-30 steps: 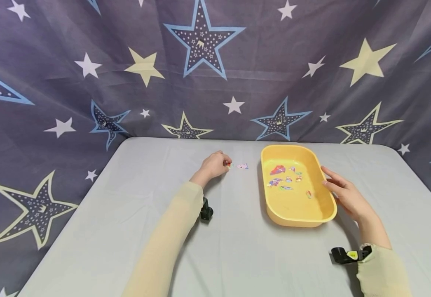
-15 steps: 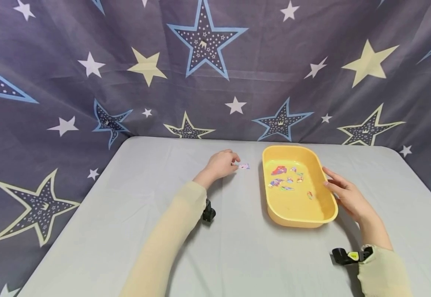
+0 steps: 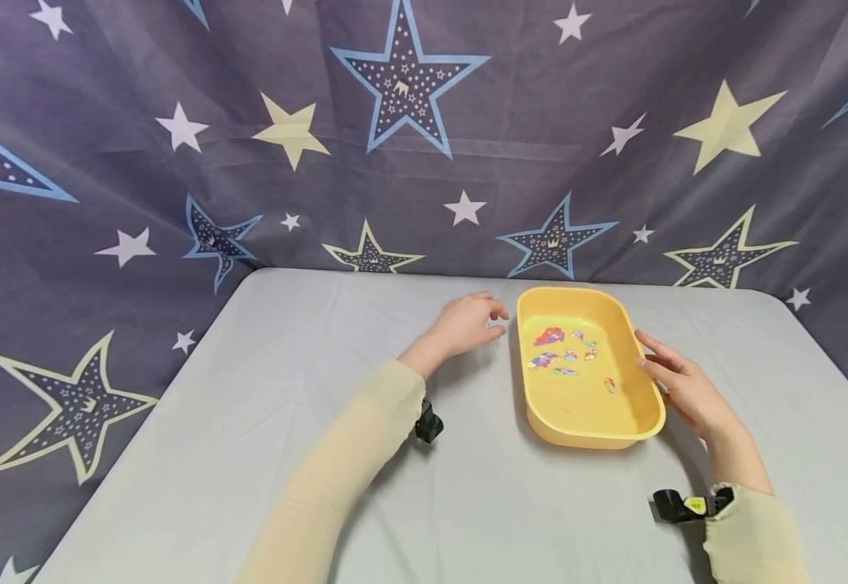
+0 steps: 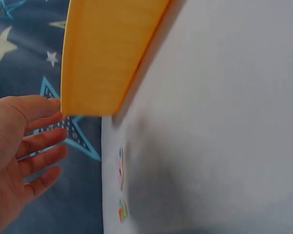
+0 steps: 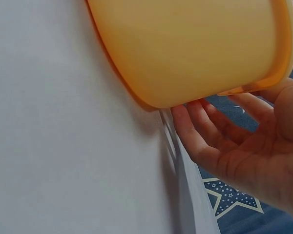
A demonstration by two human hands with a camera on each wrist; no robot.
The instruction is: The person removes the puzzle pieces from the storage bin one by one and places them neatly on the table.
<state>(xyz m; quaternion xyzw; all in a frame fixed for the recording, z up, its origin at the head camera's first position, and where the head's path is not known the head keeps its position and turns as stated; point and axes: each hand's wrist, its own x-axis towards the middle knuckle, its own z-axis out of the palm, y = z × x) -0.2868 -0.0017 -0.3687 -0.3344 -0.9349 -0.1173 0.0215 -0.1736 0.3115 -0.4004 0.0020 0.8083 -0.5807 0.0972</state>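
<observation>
A yellow plastic tray (image 3: 584,414) stands on the table with several small colourful flat cut-outs (image 3: 543,359), seemingly stickers, on its floor. My left hand (image 3: 468,323) hovers just left of the tray's far left side, fingers loosely bent and holding nothing. Below it in the left wrist view, a pinkish cut-out (image 4: 120,168) and a multicoloured cut-out (image 4: 123,210) lie on the table; in the head view the hand hides them. My right hand (image 3: 687,389) holds the tray's right side, thumb at the rim and fingers against the outer wall (image 5: 195,53).
The table has a pale grey cover (image 3: 249,454). A dark star-patterned cloth (image 3: 409,186) hangs behind it and along the left side. Black wrist cameras (image 3: 429,423) are strapped over both cream sleeves.
My left hand has moved right, from beside the loose cut-outs to over them and close to the tray. The right hand and tray have stayed put.
</observation>
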